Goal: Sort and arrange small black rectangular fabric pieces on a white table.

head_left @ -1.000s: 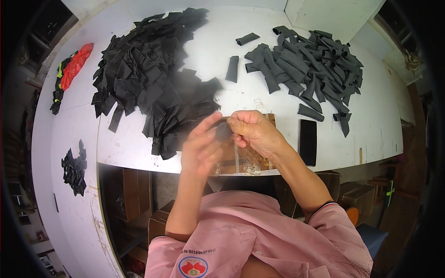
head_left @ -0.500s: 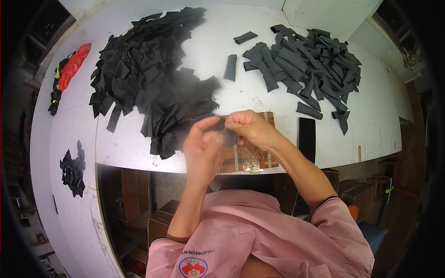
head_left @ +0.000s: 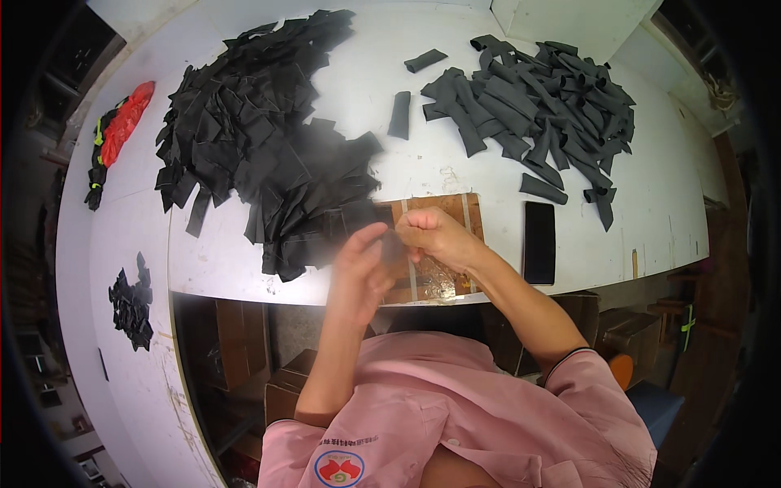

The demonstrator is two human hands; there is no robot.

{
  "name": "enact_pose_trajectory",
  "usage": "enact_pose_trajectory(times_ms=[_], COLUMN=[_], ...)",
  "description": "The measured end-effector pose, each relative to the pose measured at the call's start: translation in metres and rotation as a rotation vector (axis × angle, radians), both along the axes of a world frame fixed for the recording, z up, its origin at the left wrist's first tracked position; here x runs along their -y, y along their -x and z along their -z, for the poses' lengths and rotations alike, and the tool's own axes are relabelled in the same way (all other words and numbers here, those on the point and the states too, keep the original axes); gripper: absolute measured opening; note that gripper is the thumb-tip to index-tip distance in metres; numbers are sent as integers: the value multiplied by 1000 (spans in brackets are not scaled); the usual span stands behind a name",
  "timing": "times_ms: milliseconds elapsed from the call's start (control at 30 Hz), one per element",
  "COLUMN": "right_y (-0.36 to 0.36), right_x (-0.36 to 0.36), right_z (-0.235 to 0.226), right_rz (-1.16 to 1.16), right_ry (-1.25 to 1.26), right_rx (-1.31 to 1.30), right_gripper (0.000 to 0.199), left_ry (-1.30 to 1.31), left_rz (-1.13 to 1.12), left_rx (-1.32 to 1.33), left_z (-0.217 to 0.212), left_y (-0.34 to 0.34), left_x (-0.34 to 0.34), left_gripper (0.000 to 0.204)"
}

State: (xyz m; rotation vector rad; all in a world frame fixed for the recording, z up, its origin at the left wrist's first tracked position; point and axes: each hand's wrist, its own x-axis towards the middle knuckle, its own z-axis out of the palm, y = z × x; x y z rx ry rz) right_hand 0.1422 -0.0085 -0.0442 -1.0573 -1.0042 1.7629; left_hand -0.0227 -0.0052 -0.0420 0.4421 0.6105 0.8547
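Note:
Both hands meet in front of me over a taped brown board. My right hand (head_left: 439,237) is closed in a pinch on a small black fabric piece (head_left: 392,246). My left hand (head_left: 359,264) is curled at the left side of the same piece, its fingers closed on that edge; they are slightly blurred. Most of the piece is hidden between the hands. Just beyond my left hand begins a large heap of flat black fabric pieces (head_left: 244,130). A pile of dark grey fabric tubes (head_left: 521,106) lies at the far right, with a few single tubes beside it.
The brown board (head_left: 447,213) lies at the white table's (head_left: 366,89) near edge. A black phone-like slab (head_left: 538,244) lies right of it. On the left side surface are a small black fabric heap (head_left: 131,301) and a red bundle (head_left: 128,122). Cardboard boxes (head_left: 240,337) stand below.
My hands have shifted slightly nearer to me, and the left fingers have drawn in toward the black fabric piece. The view has moved a little; the piles look unchanged.

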Motion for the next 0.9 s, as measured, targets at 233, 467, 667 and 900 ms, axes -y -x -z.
enact_pose_trajectory(times_ms=[233,467,667,900], right_y=[-6,2,2,1], right_x=[5,15,11,17], right_z=[-8,-69,-13,-4], right_rz=[226,122,164,296], right_ry=[-245,-1054,-964,-1077], right_rx=[306,1188,1098,917], right_gripper=[20,28,28,25], left_ry=[-1068,-656,-588,-837], left_rz=[-114,-441,-219,148], left_rx=[-676,-232,-272,-656], left_z=[-34,-44,-11,-60], left_y=[-3,-10,-4,-17], left_x=[-13,2,2,-13], left_gripper=[24,3,20,18])
